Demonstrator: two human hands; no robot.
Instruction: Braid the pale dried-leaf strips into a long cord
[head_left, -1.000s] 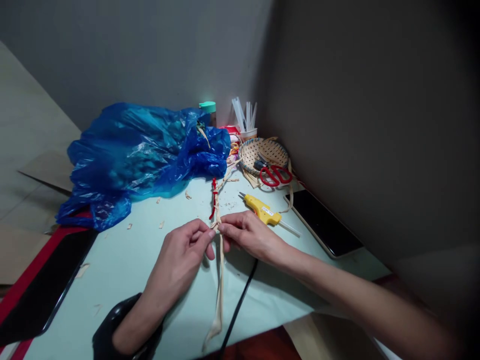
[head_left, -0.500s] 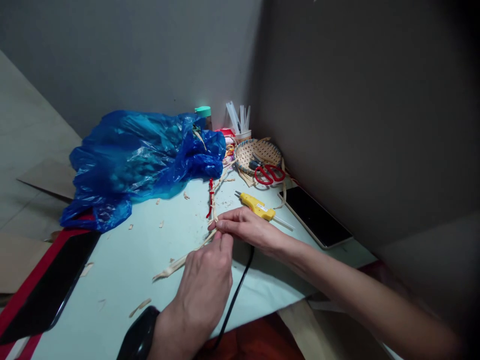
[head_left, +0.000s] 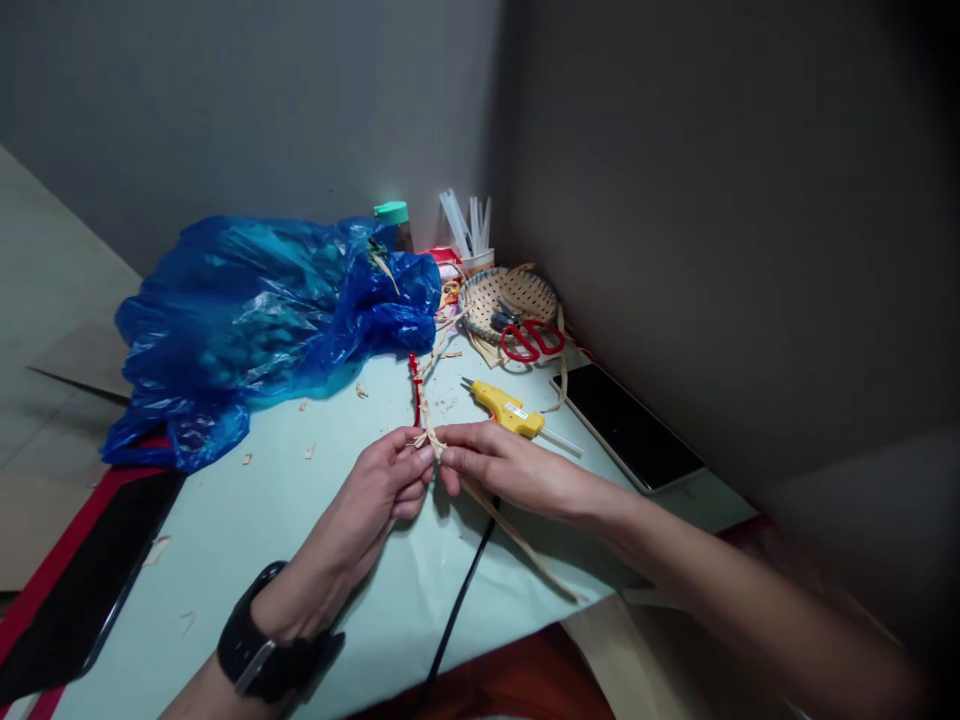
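Note:
A thin braid of pale dried plant fibre (head_left: 426, 408) runs from the back of the table down to my fingertips. My left hand (head_left: 390, 480) is closed, pinching the braid's near end from the left between thumb and forefinger. From the right, my right hand (head_left: 491, 462) pinches the same spot, its fingertips close to the left ones. One long loose strip (head_left: 536, 560) trails from under my right hand toward the table's front edge. Just beyond the right hand lies a yellow glue gun (head_left: 510, 408) with a clear glue stick in its back. The fingers partly hide the braid's end.
A blue plastic bag (head_left: 277, 310) fills the back left. Behind the glue gun are red-handled scissors (head_left: 532, 342), a woven basket (head_left: 487, 300) and a cup (head_left: 478, 262) of glue sticks. A phone (head_left: 637, 430) lies right. A black cable (head_left: 465, 590) crosses the front.
My left hand has turned and moved up beside the right one, now gripping the braid from the left. The loose strip that pointed left now lies to the right.

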